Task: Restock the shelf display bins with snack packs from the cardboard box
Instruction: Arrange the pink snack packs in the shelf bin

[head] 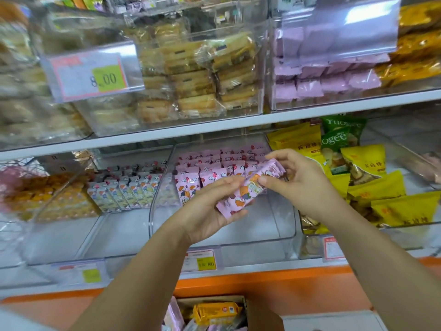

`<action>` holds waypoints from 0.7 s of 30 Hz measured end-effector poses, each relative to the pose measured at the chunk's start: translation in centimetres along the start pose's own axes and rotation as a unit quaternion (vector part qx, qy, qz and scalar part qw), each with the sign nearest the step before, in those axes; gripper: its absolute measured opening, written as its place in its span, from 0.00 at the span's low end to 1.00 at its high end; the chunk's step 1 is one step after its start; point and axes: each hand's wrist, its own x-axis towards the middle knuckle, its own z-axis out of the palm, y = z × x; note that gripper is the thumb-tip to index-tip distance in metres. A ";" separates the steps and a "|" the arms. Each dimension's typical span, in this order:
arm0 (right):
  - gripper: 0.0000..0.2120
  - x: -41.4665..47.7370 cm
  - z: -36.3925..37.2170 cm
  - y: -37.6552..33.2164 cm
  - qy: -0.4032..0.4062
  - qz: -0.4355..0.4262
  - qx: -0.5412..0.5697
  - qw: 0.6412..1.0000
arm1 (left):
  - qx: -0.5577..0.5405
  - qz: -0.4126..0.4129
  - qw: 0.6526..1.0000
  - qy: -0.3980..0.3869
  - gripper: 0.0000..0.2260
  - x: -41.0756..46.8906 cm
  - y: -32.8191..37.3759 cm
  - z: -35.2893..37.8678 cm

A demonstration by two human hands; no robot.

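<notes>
Centre of the frame: a small stack of pink printed foil snack packs (pixel 248 191), cradled from beneath by the left hand (pixel 212 211), fingers curled up round the lower end, and pinched at the upper end between thumb and fingertips of the right hand (pixel 300 180). Probably squaring the packs edge to edge, so as to set them down as one upright row. Held just above the bare front half of the clear plastic display bin (pixel 162 225), right before the matching pink rows (pixel 214 163) standing at its back: likely the next spot to fill.

Bottom centre: brown cardboard box (pixel 260 314), open, below the arms, with a yellow wrapped pack (pixel 214 311) and more pink ones inside. Handy for the next reach.

Under the bin, a yellow-and-red price tag (pixel 202 260), then an orange base strip (pixel 274 283). At right, yellow snack bags (pixel 381 189) and green ones (pixel 338 137). At left, pale cartoon-printed packs (pixel 128 189) in a neighbouring bin. Upper half: white shelf board (pixel 214 129) carrying clear bins of golden pastry packs (pixel 198 80) and lilac sachets (pixel 322 75), plus a blurred label reading 8.00 (pixel 95 77). Shop aisle, bright even light.
</notes>
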 end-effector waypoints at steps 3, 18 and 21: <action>0.13 -0.3 0.1 0.3 0.055 0.005 -0.019 0.998 | 0.035 0.084 0.995 0.044 0.15 0.3 0.3 -0.5; 0.09 -0.6 -1.9 2.3 0.035 -0.010 -0.163 0.986 | 0.642 0.133 0.744 0.133 0.22 10.4 -2.2 1.2; 0.08 -0.5 -1.9 2.5 0.036 -0.010 -0.158 0.987 | 0.646 0.149 0.730 0.165 0.21 11.8 -3.1 1.0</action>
